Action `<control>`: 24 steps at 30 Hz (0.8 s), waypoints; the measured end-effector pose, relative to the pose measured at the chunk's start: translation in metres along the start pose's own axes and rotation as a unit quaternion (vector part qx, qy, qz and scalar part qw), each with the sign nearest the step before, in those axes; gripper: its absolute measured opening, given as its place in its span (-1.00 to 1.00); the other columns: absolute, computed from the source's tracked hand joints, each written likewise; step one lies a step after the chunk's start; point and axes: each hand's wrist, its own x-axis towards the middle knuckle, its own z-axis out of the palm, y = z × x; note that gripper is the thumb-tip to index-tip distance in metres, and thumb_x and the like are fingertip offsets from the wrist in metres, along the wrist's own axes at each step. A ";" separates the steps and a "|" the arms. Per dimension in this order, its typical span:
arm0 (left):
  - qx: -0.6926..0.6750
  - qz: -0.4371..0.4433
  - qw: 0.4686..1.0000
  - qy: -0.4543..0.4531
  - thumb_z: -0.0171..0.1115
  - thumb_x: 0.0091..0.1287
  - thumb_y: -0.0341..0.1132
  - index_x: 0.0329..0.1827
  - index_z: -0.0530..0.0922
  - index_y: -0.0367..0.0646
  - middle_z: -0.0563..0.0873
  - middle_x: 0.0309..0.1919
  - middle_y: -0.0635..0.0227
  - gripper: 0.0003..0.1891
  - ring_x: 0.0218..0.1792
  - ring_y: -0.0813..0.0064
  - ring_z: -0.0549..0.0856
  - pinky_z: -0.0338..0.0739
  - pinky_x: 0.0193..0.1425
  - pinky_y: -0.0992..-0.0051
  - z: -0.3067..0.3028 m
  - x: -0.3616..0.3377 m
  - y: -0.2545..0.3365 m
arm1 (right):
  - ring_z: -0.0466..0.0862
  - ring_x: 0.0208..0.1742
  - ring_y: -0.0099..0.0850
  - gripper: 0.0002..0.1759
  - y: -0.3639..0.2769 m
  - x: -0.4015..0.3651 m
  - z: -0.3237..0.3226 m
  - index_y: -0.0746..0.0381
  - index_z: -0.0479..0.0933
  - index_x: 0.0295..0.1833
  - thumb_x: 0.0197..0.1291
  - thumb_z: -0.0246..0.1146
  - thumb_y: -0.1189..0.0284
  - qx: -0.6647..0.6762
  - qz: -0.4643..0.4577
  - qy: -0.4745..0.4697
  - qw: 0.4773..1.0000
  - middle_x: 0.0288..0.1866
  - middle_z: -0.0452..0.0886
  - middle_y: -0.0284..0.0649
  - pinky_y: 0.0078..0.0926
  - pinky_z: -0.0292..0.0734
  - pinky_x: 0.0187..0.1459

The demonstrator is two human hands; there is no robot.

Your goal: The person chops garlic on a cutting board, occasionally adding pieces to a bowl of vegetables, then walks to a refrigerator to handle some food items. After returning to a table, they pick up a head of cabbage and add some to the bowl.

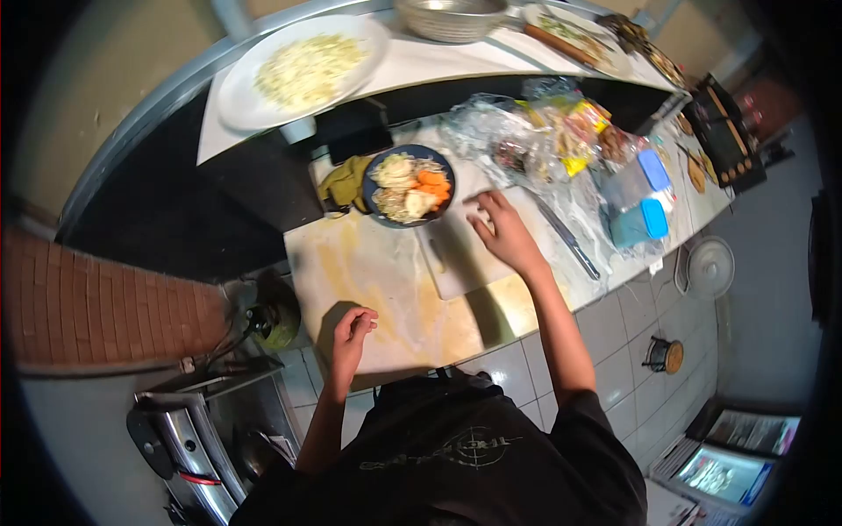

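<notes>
My right hand (500, 230) lies flat with spread fingers on a white cutting board (456, 259), just right of a dark plate (410, 185) holding chopped vegetables and orange carrot pieces. It holds nothing. My left hand (353, 331) hovers over the stained countertop (368, 272) near its front edge, fingers curled loosely and empty. A knife (570, 241) rests on the counter to the right of my right hand.
Crumpled plastic bags (535, 131) and blue-lidded containers (647, 206) crowd the counter's right side. A yellow-green cloth (345, 182) lies left of the plate. A raised shelf holds a white plate of shredded food (303, 68), a metal bowl (452, 17) and another plate (579, 37). A stove (197, 438) stands lower left.
</notes>
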 end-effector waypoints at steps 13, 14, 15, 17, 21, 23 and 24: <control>-0.271 -0.300 0.824 -0.398 -0.19 0.58 0.17 0.48 0.26 -0.17 0.45 0.37 0.22 -0.35 0.34 0.37 0.46 0.31 0.43 0.24 0.427 -0.058 -0.001 | 0.33 0.48 0.01 -0.44 0.038 -0.383 -0.193 0.10 0.41 0.42 0.34 0.27 0.24 0.019 0.091 0.187 0.978 0.48 0.35 -0.02 -0.08 0.24 0.45; -0.272 -0.286 0.791 -0.467 -0.24 0.57 0.23 0.54 0.19 -0.15 0.35 0.48 0.22 -0.29 0.44 0.32 0.37 0.23 0.51 0.23 0.472 -0.082 -0.006 | 0.27 0.53 0.00 -0.41 0.044 -0.402 -0.201 0.06 0.39 0.45 0.36 0.23 0.16 -0.048 0.094 0.178 0.978 0.54 0.27 -0.05 -0.01 0.15 0.48; -0.257 -0.292 0.779 -0.492 -0.24 0.57 0.23 0.54 0.19 -0.15 0.35 0.48 0.22 -0.29 0.44 0.32 0.37 0.23 0.51 0.23 0.511 -0.104 -0.011 | 0.22 0.57 -0.01 -0.38 0.053 -0.423 -0.208 0.02 0.36 0.48 0.37 0.18 0.08 -0.114 0.098 0.165 0.975 0.59 0.20 -0.08 0.07 0.07 0.51; -0.205 -0.284 0.716 -0.604 -0.27 0.56 0.25 0.59 0.13 -0.14 0.26 0.54 0.19 -0.25 0.51 0.25 0.29 0.17 0.55 0.29 0.581 -0.141 -0.020 | 0.16 0.61 -0.04 -0.32 0.092 -0.475 -0.228 -0.09 0.28 0.55 0.39 0.07 -0.07 -0.171 0.146 0.185 0.957 0.63 0.12 -0.11 0.15 -0.07 0.53; -0.008 -0.192 0.741 -0.643 -0.28 0.55 0.27 0.59 0.11 -0.16 0.24 0.54 0.11 -0.22 0.56 0.19 0.22 0.04 0.61 0.19 0.680 -0.196 0.011 | 0.17 0.60 -0.06 -0.33 0.141 -0.578 -0.287 -0.02 0.24 0.56 0.47 -0.06 -0.09 -0.308 0.387 0.232 0.838 0.63 0.12 -0.10 0.10 -0.03 0.53; 0.018 -0.108 0.714 -0.691 -0.19 0.55 0.23 0.57 0.16 -0.18 0.25 0.54 0.11 -0.25 0.55 0.18 0.24 0.06 0.59 0.17 0.720 -0.217 0.014 | 0.21 0.58 -0.06 -0.32 0.181 -0.632 -0.294 0.09 0.26 0.54 0.53 -0.17 -0.10 0.064 0.462 0.434 0.771 0.60 0.14 0.00 -0.03 0.10 0.51; 0.061 0.014 0.712 -0.700 -0.10 0.55 0.17 0.56 0.18 -0.17 0.27 0.52 0.11 -0.29 0.54 0.19 0.26 0.10 0.57 0.19 0.737 -0.223 0.011 | 0.24 0.57 -0.08 -0.28 0.204 -0.655 -0.296 0.14 0.24 0.54 0.53 -0.23 -0.13 0.101 0.435 0.450 0.773 0.57 0.18 0.05 -0.18 0.23 0.47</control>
